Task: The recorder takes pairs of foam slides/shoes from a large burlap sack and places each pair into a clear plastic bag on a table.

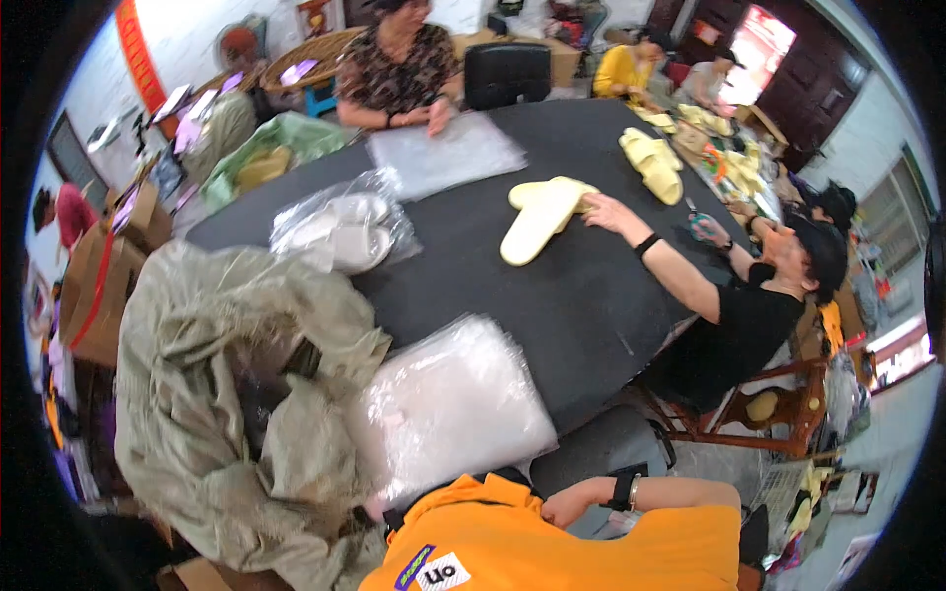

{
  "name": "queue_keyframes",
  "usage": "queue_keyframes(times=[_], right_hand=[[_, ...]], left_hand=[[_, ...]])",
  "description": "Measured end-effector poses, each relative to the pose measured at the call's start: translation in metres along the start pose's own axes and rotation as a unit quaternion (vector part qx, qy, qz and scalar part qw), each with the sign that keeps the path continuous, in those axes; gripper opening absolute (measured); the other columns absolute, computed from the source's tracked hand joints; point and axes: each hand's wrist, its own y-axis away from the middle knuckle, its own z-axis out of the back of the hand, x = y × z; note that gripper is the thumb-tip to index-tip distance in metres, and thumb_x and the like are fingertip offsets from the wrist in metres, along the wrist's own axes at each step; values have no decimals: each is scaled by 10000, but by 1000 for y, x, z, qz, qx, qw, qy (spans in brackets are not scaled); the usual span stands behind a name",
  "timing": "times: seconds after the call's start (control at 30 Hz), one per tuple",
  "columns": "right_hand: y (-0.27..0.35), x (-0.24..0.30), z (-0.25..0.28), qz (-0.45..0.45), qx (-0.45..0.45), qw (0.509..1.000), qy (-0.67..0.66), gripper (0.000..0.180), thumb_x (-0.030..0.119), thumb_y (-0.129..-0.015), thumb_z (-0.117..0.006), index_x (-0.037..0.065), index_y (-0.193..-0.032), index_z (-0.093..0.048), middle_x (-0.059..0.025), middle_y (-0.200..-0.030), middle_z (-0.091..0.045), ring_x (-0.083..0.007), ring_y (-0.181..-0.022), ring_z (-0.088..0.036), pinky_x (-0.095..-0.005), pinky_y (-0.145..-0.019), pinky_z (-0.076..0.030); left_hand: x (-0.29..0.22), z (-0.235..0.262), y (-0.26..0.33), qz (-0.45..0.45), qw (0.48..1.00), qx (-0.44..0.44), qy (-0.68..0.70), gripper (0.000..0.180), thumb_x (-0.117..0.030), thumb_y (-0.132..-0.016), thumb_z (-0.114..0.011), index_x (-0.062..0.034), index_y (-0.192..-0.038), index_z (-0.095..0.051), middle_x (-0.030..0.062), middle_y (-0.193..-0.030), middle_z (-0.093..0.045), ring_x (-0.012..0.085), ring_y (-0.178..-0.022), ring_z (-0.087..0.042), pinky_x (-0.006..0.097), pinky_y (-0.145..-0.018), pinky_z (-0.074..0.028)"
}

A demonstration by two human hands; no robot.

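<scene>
My right hand point(567, 504) is low in front of my orange shirt point(591, 552), a black band on its wrist. Its fingers are tucked against the shirt's edge, so I cannot see whether they hold anything. My left hand is out of view. Just beyond my body lies a stack of clear plastic bags point(458, 404), at the near edge of the black table point(443, 261). To its left, a big olive-green woven sack point(187, 394) gapes open. Farther off, white slippers point(355, 231) rest in a clear bag.
At the right, a co-worker's hand point(616, 215) touches pale yellow slippers point(542, 219); their other hand holds scissors point(702, 225). Another yellow pair point(652, 165) lies beyond. Across the table, a person leans over more flat bags point(448, 153). A dark chair point(601, 448) stands by me; cartons point(103, 295) are at left.
</scene>
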Motion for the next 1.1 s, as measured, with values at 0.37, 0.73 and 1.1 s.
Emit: queue_keyframes(times=[0.37, 0.73, 1.1], right_hand=[[55, 95, 85, 10, -399, 897, 192, 363, 305, -819, -557, 35, -1062, -578, -149, -1019, -611, -277, -916, -593, -357, -760, -468], [-15, 194, 192, 130, -330, 934, 51, 347, 223, -867, -538, -2, -1131, -528, -95, -1062, -595, -168, -999, -547, -282, -849, -421], [-175, 216, 254, 203, -307, 917, -157, 418, 256, -869, -540, 50, -1225, -467, -54, -1111, -554, -129, -986, -520, -255, -820, -409]], left_hand=[[12, -193, 150, 159, 977, -85, 112, 394, -289, -838, -529, -88, -1177, -528, 178, -1150, -548, 302, -1002, -560, 371, -853, -435], [-8, 59, 168, 19, 806, -506, 308, 370, -164, -895, -466, 3, -1224, -471, 109, -1093, -562, 173, -948, -558, 295, -807, -450], [126, 159, 170, 113, 679, -712, 136, 593, -3, -740, -423, -9, -1317, -288, 162, -1092, -503, 212, -875, -484, 322, -792, -400]])
